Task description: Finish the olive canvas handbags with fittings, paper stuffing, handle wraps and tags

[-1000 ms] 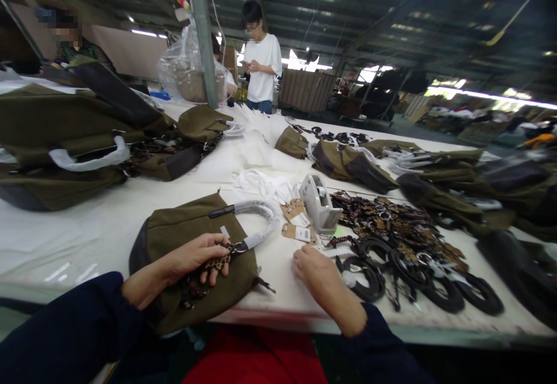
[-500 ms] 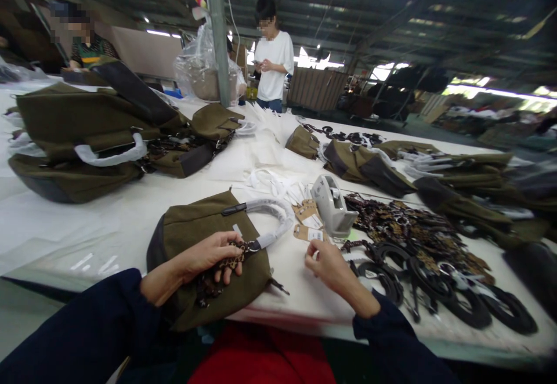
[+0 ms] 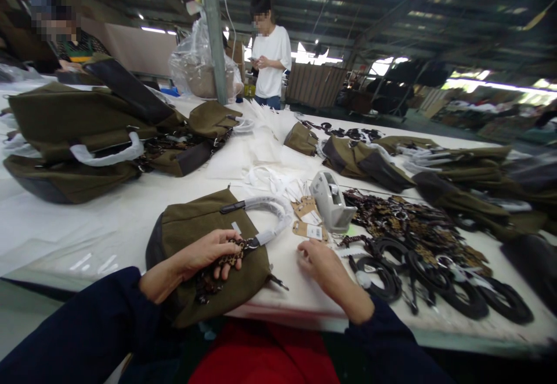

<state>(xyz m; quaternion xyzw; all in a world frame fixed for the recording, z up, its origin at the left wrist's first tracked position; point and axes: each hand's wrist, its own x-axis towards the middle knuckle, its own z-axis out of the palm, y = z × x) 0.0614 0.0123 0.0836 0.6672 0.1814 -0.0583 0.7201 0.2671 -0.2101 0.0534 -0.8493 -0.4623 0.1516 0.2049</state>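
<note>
An olive bag with dark end panels lies on the table in front of me. Its handle is wrapped in clear plastic and arches to the right. My left hand rests over the bag, closed around a leopard-patterned bag charm that hangs by a metal clasp at the handle's base. Dark strands of the charm dangle below the fingers. My right hand is just above the table, right of the bag, its fingers curled together; whatever they hold, if anything, is hidden. Brown cardboard tags lie beyond it.
A grey tape dispenser stands behind my right hand. Right of it are a heap of charms and coiled black straps. More olive bags are piled left and right. A person in a white shirt stands beyond the table.
My right hand has moved slightly left, toward the bag, with its fingers still curled. My left hand keeps its grip on the charm. The view has shifted a little.
</note>
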